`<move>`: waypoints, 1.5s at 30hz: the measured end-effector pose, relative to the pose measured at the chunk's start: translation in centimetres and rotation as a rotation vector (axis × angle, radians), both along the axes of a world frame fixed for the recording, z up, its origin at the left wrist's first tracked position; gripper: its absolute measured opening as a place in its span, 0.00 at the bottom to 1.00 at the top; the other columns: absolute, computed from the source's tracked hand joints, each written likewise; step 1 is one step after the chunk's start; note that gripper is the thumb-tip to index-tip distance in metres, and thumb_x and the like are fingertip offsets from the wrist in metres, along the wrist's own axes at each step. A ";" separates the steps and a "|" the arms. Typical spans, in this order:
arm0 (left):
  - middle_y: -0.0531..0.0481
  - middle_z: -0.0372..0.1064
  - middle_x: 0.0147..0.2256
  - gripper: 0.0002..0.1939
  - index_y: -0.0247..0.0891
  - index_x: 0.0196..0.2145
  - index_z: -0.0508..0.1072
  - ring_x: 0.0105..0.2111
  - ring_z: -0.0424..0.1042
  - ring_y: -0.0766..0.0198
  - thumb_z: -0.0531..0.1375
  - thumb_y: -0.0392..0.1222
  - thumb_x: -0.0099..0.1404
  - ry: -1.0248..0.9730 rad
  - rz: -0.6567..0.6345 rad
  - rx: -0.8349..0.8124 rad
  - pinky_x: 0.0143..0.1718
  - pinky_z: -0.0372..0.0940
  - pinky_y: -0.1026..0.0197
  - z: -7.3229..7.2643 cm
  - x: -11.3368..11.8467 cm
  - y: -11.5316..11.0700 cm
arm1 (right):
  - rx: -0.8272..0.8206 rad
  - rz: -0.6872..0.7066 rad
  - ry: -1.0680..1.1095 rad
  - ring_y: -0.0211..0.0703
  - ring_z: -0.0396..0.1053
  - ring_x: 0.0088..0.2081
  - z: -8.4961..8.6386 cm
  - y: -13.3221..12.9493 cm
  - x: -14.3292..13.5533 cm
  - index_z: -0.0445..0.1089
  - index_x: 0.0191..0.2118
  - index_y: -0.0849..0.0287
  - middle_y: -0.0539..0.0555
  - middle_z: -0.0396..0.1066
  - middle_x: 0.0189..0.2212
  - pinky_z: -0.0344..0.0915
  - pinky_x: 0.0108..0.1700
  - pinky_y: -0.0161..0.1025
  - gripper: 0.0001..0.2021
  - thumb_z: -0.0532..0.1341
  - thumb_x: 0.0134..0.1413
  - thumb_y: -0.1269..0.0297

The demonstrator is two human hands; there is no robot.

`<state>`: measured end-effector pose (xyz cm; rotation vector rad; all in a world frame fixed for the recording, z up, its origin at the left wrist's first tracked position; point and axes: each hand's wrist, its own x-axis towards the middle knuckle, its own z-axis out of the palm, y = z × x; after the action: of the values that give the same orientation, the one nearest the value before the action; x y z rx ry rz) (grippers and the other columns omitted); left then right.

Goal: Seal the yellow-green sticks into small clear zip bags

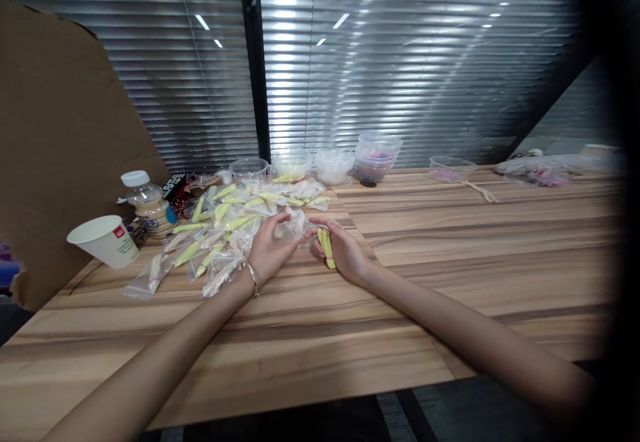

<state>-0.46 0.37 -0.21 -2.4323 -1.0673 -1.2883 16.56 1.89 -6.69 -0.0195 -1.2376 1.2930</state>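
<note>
- Yellow clips (pixel 327 247), a small bunch of them, lay in the right hand (pixel 340 250), whose fingers curled round them just above the wooden table (pixel 450 255).
- Its left hand (pixel 270 247) rested beside it, fingers pinching an empty clear plastic bag (pixel 295 223) between the two hands; a bracelet (pixel 253 277) circled that wrist.
- Beyond the left hand spread a heap of filled bags (pixel 225 222), each holding yellow pieces.
- Farther left stood a tilted paper cup (pixel 105 240) and a white-capped bottle (pixel 149 205), near a cardboard sheet (pixel 60 135).
- Clear plastic bowls (pixel 333 164) lined the table's far edge, under the window blinds.
</note>
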 end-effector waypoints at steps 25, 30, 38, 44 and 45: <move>0.50 0.59 0.47 0.24 0.45 0.48 0.64 0.51 0.59 0.70 0.58 0.50 0.54 0.127 0.014 -0.033 0.57 0.58 0.61 -0.1 0.3 -0.4 | -0.021 -0.088 0.033 0.40 0.69 0.40 -0.3 0.7 0.1 0.61 0.45 0.55 0.54 0.69 0.39 0.66 0.33 0.32 0.21 0.67 0.44 0.65; 0.48 0.56 0.49 0.21 0.45 0.48 0.66 0.54 0.56 0.69 0.56 0.48 0.56 0.131 -0.025 0.030 0.60 0.56 0.60 -0.2 0.2 -0.4 | -0.008 -0.081 0.026 0.37 0.69 0.37 -0.3 0.7 0.2 0.62 0.47 0.55 0.53 0.71 0.36 0.66 0.37 0.34 0.22 0.66 0.45 0.66; 0.52 0.47 0.55 0.14 0.49 0.38 0.74 0.60 0.48 0.66 0.49 0.43 0.61 0.274 -0.028 0.032 0.64 0.50 0.54 -0.3 0.0 -0.3 | -0.031 -0.006 0.112 0.36 0.66 0.39 -0.3 1.0 0.4 0.65 0.45 0.54 0.51 0.68 0.38 0.65 0.38 0.33 0.18 0.65 0.46 0.68; 0.51 0.46 0.56 0.14 0.46 0.38 0.73 0.60 0.47 0.66 0.50 0.45 0.61 0.184 -0.032 -0.001 0.66 0.47 0.53 -0.4 0.1 -0.1 | -0.075 0.006 0.191 0.31 0.64 0.37 -0.3 1.3 0.4 0.66 0.38 0.55 0.48 0.65 0.37 0.63 0.42 0.30 0.13 0.65 0.45 0.70; 0.51 0.46 0.56 0.13 0.46 0.38 0.73 0.61 0.46 0.66 0.51 0.46 0.60 0.153 -0.029 -0.021 0.66 0.47 0.54 -0.4 0.0 0.0 | -0.073 0.003 0.200 0.31 0.64 0.37 -0.3 1.3 0.4 0.66 0.37 0.56 0.48 0.65 0.37 0.63 0.43 0.31 0.12 0.66 0.44 0.71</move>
<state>-0.41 0.37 -0.60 -2.5232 -1.0130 -1.0842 16.94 3.14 -7.00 0.0576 -1.0195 1.3088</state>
